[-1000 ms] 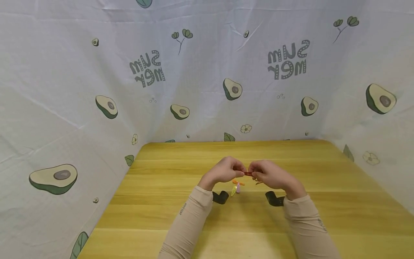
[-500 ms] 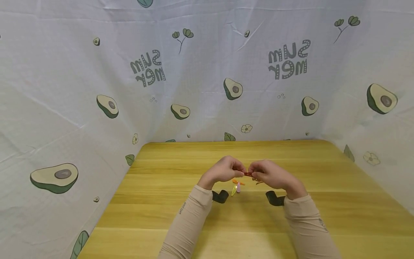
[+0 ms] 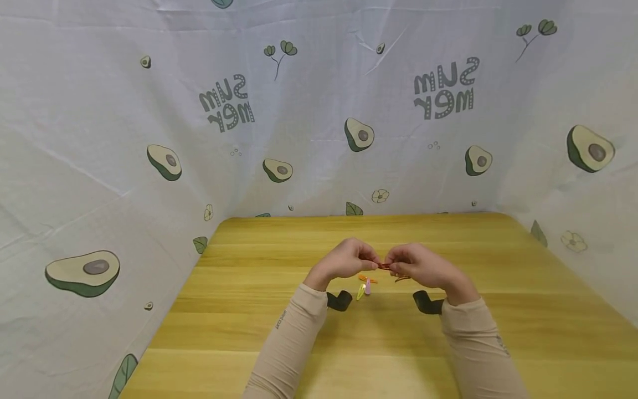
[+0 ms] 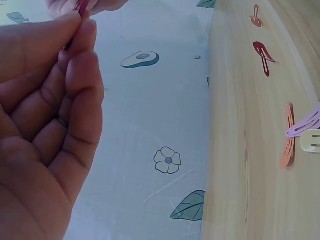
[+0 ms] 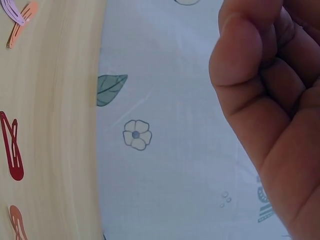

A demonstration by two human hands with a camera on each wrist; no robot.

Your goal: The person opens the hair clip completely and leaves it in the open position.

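Above the table, both hands meet at a dark red snap hair clip (image 3: 384,266). My left hand (image 3: 345,260) pinches its left end between thumb and fingertips; in the left wrist view the red clip (image 4: 82,7) sticks out past the thumb. The right hand (image 3: 423,267) grips the other end, and its fingers cover much of that part. Below the hands lie an orange clip (image 4: 288,136), a purple clip (image 3: 368,286) and a yellow clip (image 3: 361,292), close together. Another red clip (image 5: 12,146) and a second orange clip (image 5: 18,223) lie further right.
The wooden table (image 3: 249,327) runs up to a white cloth (image 3: 309,127) printed with avocados, at the back and both sides. A black curved piece (image 3: 340,301) shows beside the left wrist, and a matching black piece (image 3: 427,303) beside the right one.
My right hand has shifted slightly to the right, and a little more of the red hair clip shows between the hands. The clips on the table have stayed put.
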